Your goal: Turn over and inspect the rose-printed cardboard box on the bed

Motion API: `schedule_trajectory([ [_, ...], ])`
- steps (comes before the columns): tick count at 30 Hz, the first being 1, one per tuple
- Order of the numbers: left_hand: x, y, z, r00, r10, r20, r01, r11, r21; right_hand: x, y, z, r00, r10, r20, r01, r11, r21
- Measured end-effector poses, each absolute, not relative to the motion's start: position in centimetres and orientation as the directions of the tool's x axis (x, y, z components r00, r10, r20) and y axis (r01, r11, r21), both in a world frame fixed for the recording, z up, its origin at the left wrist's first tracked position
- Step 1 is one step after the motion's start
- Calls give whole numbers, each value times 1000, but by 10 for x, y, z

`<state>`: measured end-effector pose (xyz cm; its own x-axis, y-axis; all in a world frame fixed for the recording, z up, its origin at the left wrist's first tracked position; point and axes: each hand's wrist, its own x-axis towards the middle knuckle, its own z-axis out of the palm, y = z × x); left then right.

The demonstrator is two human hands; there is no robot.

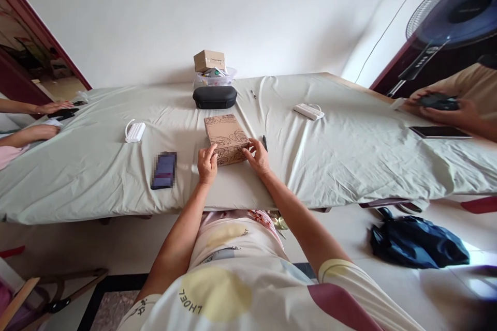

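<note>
A brown cardboard box (227,132) with dark looping line patterns lies in front of me on the cloth-covered table. At its near left corner, my left hand (207,164) grips with thumb and fingers. My right hand (256,157) holds the near right corner, its fingers bent against the side and front. The box's top looks closed, and its inside is hidden. Just beyond my right fingers lies a black pen (264,143). Behind the box stands a black zip case (215,97).
A smartphone (163,170) lies left of my left hand. White power banks with looped cables (135,132) rest on both sides. Behind the case, a small carton (209,61) sits on a plastic basket (215,78). Other people's hands are at the far left and far right.
</note>
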<state>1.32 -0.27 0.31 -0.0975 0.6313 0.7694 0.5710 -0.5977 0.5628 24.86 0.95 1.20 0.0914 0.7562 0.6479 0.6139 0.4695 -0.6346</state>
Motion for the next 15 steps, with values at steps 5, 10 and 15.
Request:
schedule_trajectory([
  [5, 16, -2, 1, -54, 608, 792, 589, -621, 517, 246, 5, 16, 25, 702, 712, 636, 539, -553],
  [10, 18, -4, 1, -63, 618, 784, 565, -625, 538, 248, 4, 17, 26, 665, 746, 604, 584, -542],
  [15, 18, -5, 2, -92, 638, 764, 581, -589, 562, 246, 2, 19, 29, 659, 752, 586, 598, -547],
])
